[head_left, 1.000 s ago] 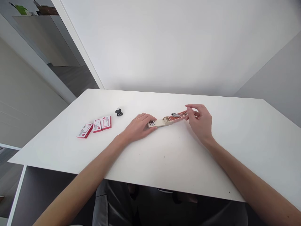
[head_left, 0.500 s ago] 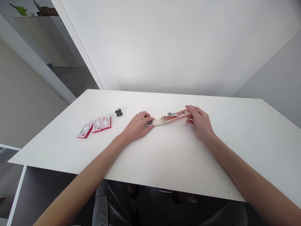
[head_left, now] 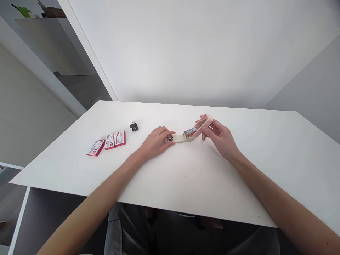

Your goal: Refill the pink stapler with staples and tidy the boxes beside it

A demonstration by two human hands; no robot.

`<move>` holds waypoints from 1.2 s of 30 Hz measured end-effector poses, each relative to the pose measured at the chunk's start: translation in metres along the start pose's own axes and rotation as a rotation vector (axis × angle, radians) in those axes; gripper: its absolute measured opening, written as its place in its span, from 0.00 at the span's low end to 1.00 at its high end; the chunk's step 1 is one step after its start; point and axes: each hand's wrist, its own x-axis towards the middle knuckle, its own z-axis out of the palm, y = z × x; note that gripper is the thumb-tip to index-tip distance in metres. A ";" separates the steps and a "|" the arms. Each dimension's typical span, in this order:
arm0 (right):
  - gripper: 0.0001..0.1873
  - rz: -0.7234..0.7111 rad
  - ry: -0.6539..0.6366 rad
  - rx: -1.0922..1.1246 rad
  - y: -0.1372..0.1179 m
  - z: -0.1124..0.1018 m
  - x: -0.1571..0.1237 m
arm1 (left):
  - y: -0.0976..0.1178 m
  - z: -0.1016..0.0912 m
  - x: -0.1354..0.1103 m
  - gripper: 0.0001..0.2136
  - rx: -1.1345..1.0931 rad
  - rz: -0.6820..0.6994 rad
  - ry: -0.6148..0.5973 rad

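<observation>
- Firstly, nearest to the camera, two bare forearms reach in from the lower corners over the front edge of the white counter (head_left: 186, 177). Some dark clothing shows under this edge.
- The left hand (head_left: 155, 143) lies low on the counter. Its fingers are bent around the left end of a small stapler (head_left: 189, 133) and hold this end down.
- The right hand (head_left: 219, 136) is closed in a pinch of thumb and fingers on the other end, the pink upper arm (head_left: 204, 121). This arm stands tilted up from the beige base (head_left: 182, 138).
- So the stapler is between the two hands, about in the middle of the counter, and folded open at its hinge. The base rests flat, and a metal part shows near the hinge.
- I judge it to be light and stiff, made of hard plastic with metal inside. The plastic looks smooth and may slip a little. The hinge and the spring part seem the weak places, so it should not be forced.
- A good hold, in my view, is one hand on the free end of the base and the other at the tip of the upper arm, with the fingers away from the metal part.
- Further left, well apart from the left hand, three small red and white boxes (head_left: 106, 143) lie in a row.
- Behind them lies a small black object (head_left: 134, 126); I cannot tell what it is.
- At the far side stands a plain white wall (head_left: 199, 53).
</observation>
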 end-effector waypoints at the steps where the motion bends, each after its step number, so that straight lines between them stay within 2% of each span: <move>1: 0.19 -0.008 -0.016 -0.023 0.000 0.001 -0.001 | 0.001 0.000 0.000 0.16 -0.006 0.004 -0.004; 5: 0.21 -0.005 -0.059 -0.126 0.004 0.003 -0.004 | 0.005 0.000 0.000 0.18 -0.041 0.002 -0.023; 12: 0.23 -0.062 -0.059 -0.312 0.004 0.007 -0.009 | 0.011 0.001 -0.001 0.21 -0.085 -0.012 -0.049; 18: 0.23 -0.062 -0.060 -0.345 -0.001 0.009 -0.011 | 0.014 0.001 -0.001 0.24 -0.132 -0.080 -0.076; 27: 0.17 -0.107 -0.065 -0.390 0.002 0.010 -0.012 | 0.018 0.004 -0.002 0.35 -0.188 -0.163 -0.072; 36: 0.19 -0.098 -0.059 -0.401 0.003 0.010 -0.011 | 0.017 0.004 -0.002 0.35 -0.191 -0.154 -0.066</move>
